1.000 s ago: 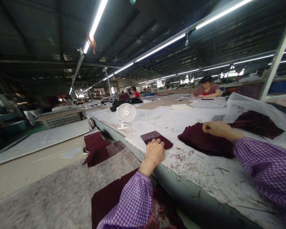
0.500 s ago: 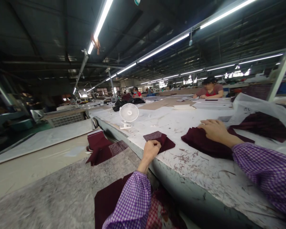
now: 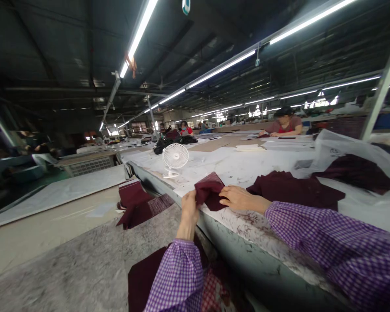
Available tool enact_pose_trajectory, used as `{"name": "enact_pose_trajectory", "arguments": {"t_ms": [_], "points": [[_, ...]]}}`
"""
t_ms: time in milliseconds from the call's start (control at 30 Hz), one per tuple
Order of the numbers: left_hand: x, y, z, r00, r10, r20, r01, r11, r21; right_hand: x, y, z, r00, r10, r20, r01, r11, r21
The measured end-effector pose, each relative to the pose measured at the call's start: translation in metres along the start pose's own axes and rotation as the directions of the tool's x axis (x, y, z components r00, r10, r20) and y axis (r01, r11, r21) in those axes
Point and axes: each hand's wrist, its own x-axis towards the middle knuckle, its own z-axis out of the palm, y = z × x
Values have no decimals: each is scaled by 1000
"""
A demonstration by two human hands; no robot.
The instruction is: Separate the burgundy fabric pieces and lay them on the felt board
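At the near edge of the white surface, maroon cloth piece sits partly lifted; your left hand has fingers clamped on its left side, your right hand touches its right side, can't tell if fingers grip. Maroon pile further right.

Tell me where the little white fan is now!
In the head view, the white fan stands left of centre on the white-topped table, near its left edge, beyond the left hand and the maroon cloth it holds.
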Motion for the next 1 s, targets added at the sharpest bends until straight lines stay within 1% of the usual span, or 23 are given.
{"name": "enact_pose_trajectory", "arguments": {"t_ms": [67,133,233,300,367,400,433,467,500,533,567,600,633,667,700,733,767,800,833,867,933,967,1000], "points": [[9,16,-22,994,-20,-106,8,993,-115,0,-2,7,1000,10,-17,-10,1000,-4],[13,33,-47,978,-29,-206,-12,981,-195,0,-2,8,1000,10,-11,-9,1000,7],[6,51,-74,949,-8,-314,-76,964,-253,1,-1,2,999,31,33,-33,998,55],[-5,56,-81,940,58,-336,-143,962,-234,1,-2,-7,997,52,54,-59,989,133],[-18,55,-80,934,165,-317,-222,963,-152,-1,-6,-19,995,89,35,-95,958,269],[-25,54,-77,930,223,-291,-260,961,-96,-4,-9,-26,992,117,42,-125,919,375],[-31,53,-73,924,281,-259,-301,953,-40,-9,-13,-34,987,136,81,-158,853,497],[-36,52,-69,914,339,-224,-344,939,14,-15,-19,-42,980,123,156,-194,763,616],[-40,51,-65,901,393,-185,-387,919,71,-23,-27,-50,965,58,257,-231,657,718],[-44,51,-61,884,441,-153,-421,895,148,-32,-36,-58,936,-59,346,-257,556,791],[-48,51,-56,868,479,-135,-436,863,256,-41,-46,-66,891,-210,403,-266,477,838],[-51,52,-51,854,506,-124,-427,815,391,-50,-57,-72,832,-358,425,-267,414,870],[-54,52,-46,843,525,-115,-392,747,537,-58,-69,-77,773,-477,419,-265,358,895],[-57,52,-40,833,543,-104,-345,658,670,-65,-80,-80,734,-557,390,-256,305,917],[-60,51,-35,820,566,-82,-307,557,771,-70,-91,-82,728,-588,352,-242,261,935],[-63,50,-30,801,596,-48,-294,462,837,-72,-99,-82,754,-573,321,-233,224,946],[-66,48,-25,776,631,0,-313,384,869,-73,-105,-81,803,-517,298,-236,184,954],[-69,45,-22,742,667,63,-362,320,875,-71,-107,-79,858,-427,285,-253,131,958],[-73,43,-20,699,702,137,-436,266,859,-68,-107,-76,903,-321,284,-281,56,958],[-77,40,-18,645,730,224,-531,218,819,-63,-103,-72,930,-219,294,-309,-40,950],[-87,37,-18,505,756,418,-738,127,663,-54,-90,-65,942,-57,329,-333,-234,913],[-93,35,-18,431,743,512,-823,91,561,-49,-82,-61,940,4,341,-325,-293,899],[-98,35,-18,365,714,598,-886,68,459,-47,-73,-58,936,76,343,-303,-321,897]]}}
